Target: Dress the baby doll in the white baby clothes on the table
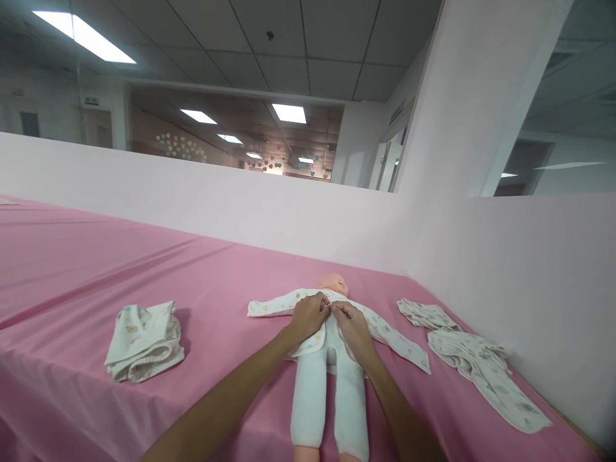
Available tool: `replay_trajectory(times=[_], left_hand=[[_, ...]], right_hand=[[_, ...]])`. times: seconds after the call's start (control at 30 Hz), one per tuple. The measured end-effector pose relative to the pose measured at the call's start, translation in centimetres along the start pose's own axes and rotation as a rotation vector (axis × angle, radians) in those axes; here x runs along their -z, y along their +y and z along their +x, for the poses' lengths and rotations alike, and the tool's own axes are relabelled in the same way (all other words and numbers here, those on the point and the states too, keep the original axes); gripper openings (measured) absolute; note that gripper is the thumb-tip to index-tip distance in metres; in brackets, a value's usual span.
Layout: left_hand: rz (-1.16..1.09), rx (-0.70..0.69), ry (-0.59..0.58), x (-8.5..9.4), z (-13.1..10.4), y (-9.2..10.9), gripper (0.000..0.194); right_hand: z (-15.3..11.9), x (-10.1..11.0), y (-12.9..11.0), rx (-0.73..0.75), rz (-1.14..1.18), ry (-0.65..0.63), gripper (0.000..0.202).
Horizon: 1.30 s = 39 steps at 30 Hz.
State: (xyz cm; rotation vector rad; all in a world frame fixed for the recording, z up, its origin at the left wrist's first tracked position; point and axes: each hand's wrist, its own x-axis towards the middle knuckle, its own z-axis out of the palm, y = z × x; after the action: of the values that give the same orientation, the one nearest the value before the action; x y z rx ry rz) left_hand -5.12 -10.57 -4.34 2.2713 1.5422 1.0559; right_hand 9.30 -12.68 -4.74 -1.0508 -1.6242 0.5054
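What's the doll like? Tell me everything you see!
The doll lies on its back on the pink cloth, head toward the wall, feet out of view. Its head and lower legs look plastic and peach; body and upper legs, white and cloth-like. It wears a patterned whitish top, sleeves spread, front parted. Left hand and right hand meet at its chest.

The single head-worn view looks forward and down (from close by) at the doll [332,333] on pink cloth [206,289].
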Motion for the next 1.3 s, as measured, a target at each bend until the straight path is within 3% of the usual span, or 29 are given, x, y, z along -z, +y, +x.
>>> replay_trajectory(times=[0.53, 1.3], left_hand=[[-0.020, 0.031, -0.018, 0.1, 0.1, 0.1, 0.013], [-0.017, 0.032, -0.019, 0.1, 0.0, 0.2, 0.015]], right_hand=[[-0.3, -0.4, 0.5, -0.073, -0.025, 0.098, 0.032], [0.0, -0.5, 1.3, -0.077, -0.062, 0.095, 0.028]])
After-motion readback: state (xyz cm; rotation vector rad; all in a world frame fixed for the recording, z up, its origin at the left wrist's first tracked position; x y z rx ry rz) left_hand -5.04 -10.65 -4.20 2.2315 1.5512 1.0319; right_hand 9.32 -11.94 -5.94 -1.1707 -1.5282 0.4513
